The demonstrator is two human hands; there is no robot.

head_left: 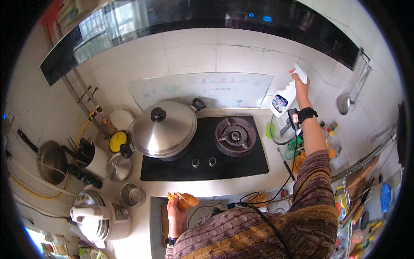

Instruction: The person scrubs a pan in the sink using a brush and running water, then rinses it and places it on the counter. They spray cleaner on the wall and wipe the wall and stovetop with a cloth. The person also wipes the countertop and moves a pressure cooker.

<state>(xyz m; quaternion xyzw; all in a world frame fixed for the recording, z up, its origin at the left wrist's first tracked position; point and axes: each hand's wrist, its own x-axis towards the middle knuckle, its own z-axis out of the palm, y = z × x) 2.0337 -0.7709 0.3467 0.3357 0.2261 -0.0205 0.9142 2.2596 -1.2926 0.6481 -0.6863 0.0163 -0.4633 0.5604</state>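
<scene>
My right hand (301,88) is raised at the right, near the tiled wall, with its fingers wrapped round the neck of a white spray bottle (281,100). The bottle tilts, its trigger head up by my fingers and its labelled body hanging to the lower left. Low in front of me, just off the counter's front edge, my left hand (174,210) grips an orange cloth (188,200). Between my hands lies the black gas stove (202,170). A large lidded steel wok (166,129) covers its left burner, while the right burner (235,137) is bare.
A rice cooker (101,218), a steel cup (132,195) and a utensil holder (92,157) crowd the left counter. Several bottles (293,149) stand below my right forearm. The dark range hood (194,17) spans overhead. A skimmer (345,103) hangs on the right wall.
</scene>
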